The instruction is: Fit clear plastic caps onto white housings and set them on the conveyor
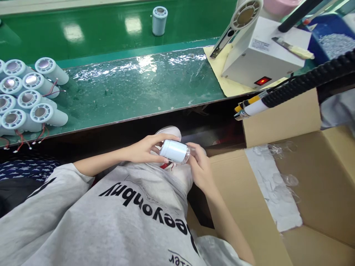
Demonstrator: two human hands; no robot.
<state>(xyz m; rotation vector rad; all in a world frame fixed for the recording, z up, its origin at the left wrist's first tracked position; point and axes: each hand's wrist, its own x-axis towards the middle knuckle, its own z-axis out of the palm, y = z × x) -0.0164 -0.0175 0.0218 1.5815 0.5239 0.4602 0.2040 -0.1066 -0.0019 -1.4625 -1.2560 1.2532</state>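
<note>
Above my lap, my left hand (148, 149) grips a light-blue cylindrical housing (174, 150) lying on its side, thumb on one side and fingers on the other. A clear plastic cap (187, 155) covers the housing's right end. My right hand (200, 166) closes its fingertips around that clear end; part of the grip is hidden. A bit of red wire (165, 166) shows just below the housing.
Similar light-blue housings (46, 114) with red wires lie stacked on the green bench (133, 88) at left. Another housing (159, 21) stands upright behind. At right are a white machine (266, 53) with a lit red switch, a hanging corded tool (255, 108), and an open cardboard box (235, 199) holding clear caps (290, 180).
</note>
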